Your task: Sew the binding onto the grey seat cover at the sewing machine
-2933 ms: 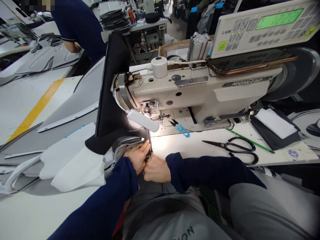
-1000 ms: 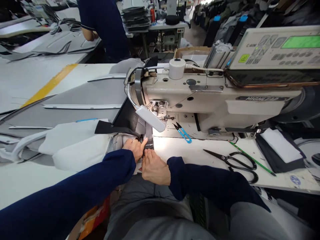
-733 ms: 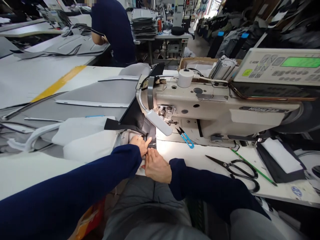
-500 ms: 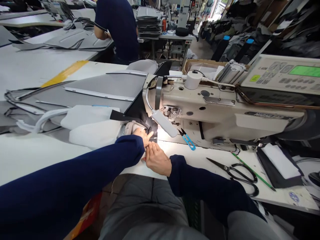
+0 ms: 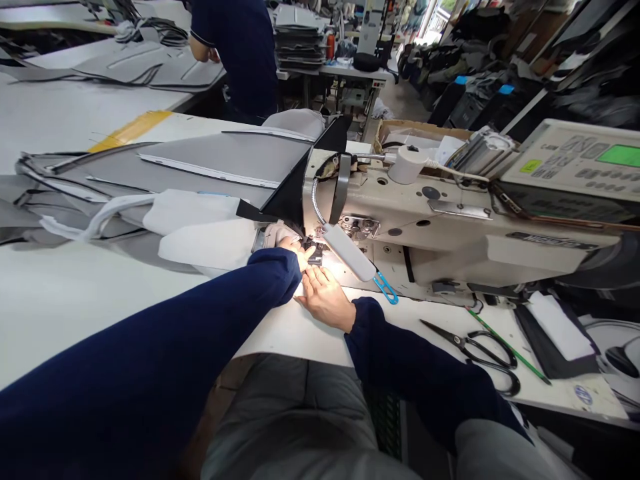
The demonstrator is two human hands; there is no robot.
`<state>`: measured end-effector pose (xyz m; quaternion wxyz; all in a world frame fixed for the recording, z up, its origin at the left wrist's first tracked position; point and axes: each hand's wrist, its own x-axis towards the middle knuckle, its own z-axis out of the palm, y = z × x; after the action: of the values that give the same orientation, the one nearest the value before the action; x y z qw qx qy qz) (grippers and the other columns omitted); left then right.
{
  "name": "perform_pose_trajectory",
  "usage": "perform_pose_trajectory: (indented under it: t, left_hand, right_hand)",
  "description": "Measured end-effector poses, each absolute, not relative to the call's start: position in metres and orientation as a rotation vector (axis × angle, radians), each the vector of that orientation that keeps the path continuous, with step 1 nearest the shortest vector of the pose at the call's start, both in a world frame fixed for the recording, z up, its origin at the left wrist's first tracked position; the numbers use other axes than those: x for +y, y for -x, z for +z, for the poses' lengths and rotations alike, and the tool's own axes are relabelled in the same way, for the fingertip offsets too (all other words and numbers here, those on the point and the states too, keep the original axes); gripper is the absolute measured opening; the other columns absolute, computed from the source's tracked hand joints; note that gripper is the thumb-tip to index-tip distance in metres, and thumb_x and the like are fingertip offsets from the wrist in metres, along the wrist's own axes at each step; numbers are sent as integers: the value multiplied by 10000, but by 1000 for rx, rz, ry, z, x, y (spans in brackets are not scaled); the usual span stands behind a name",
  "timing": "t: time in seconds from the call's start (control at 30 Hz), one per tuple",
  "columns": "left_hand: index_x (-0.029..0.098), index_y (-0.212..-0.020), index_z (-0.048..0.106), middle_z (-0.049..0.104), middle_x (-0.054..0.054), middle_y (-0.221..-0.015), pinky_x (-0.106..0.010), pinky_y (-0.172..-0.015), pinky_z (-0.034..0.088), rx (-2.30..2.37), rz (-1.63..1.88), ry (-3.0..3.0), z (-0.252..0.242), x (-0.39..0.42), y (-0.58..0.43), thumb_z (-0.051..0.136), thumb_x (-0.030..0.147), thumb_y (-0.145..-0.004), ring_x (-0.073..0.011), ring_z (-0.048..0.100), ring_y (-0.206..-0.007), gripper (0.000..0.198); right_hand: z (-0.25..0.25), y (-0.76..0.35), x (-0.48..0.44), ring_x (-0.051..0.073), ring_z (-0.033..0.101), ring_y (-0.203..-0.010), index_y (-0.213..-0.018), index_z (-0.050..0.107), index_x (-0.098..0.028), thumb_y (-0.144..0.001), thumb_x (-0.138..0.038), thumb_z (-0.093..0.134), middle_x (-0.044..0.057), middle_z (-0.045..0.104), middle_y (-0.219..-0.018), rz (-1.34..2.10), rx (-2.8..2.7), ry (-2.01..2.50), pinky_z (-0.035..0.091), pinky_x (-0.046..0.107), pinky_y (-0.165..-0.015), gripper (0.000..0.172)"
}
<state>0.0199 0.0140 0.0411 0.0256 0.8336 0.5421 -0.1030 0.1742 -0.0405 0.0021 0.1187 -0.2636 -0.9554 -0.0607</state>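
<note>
At the sewing machine (image 5: 450, 220), a grey fabric cover (image 5: 210, 160) with black edging runs under the head, and light shines on the sewing spot. My left hand (image 5: 296, 252) holds a bunched part of this fabric just left of the presser foot. Its thumb sticks out toward the needle area, while its other fingers are partly hidden. My right hand (image 5: 327, 299) lies close below, fingers stretched flat at the fabric's near edge by the needle plate. White padded pieces (image 5: 205, 240) rest left of my hands. Blue thread snips (image 5: 386, 288) lie partly behind the grey lamp (image 5: 349, 252).
Black scissors (image 5: 470, 343) and a green pencil (image 5: 510, 347) lie on the table at right. A control panel (image 5: 575, 157) stands above them. Across the table, another person (image 5: 235, 53) in dark blue works near stacked grey pieces (image 5: 299, 47).
The view has shifted, so the machine sits slightly further right. Both hands and the fabric are nearer the needle area, and the black strip shows less in front of my fingers.
</note>
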Motion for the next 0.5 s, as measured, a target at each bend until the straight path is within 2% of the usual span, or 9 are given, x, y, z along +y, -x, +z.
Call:
perform_pose_trajectory:
  t: [0.1,0.17,0.27,0.4,0.5]
  left_hand:
    - [24,-1166,584,652,-187,-961,-505,-904,378,1584,-436,-2621,52,13,-22,388,100,-902,-318,559,-1031,337]
    - [54,-1217,566,636,-192,-1045,-497,-869,398,1490,-466,-2654,65,5,-19,393,111,-889,-333,543,-1050,375]
    - [144,-1234,553,582,-119,-1203,-415,-848,445,1233,-295,-2811,90,-15,0,434,146,-871,-278,527,-1060,382]
    - [108,-1189,554,550,-101,-1231,-356,-955,405,1171,158,-3010,121,-33,40,345,59,-864,-227,486,-1096,390]
    - [101,-1190,557,540,-103,-1255,-383,-967,386,1277,54,-3067,129,-35,54,377,62,-834,-241,476,-1109,401]
  right_hand:
    - [3,-176,-42,387,299,-1286,-1238,506,94,-992,-379,566,312,381,-1326,-84,-2769,823,300,518,-1072,536]
    - [4,-177,-43,383,300,-1282,-1244,503,83,-983,-375,579,301,381,-1330,-33,-2748,831,308,517,-1066,533]
    - [6,-178,-41,379,327,-1257,-1234,506,75,-951,-355,623,284,421,-1298,52,-2706,819,334,506,-1055,528]
    - [6,-176,-33,299,382,-1232,-1248,508,12,-964,-286,584,201,470,-1293,220,-2575,827,406,410,-1028,419]
    - [4,-172,-33,306,372,-1246,-1244,516,28,-941,-284,607,201,454,-1315,222,-2610,779,364,408,-1067,444]
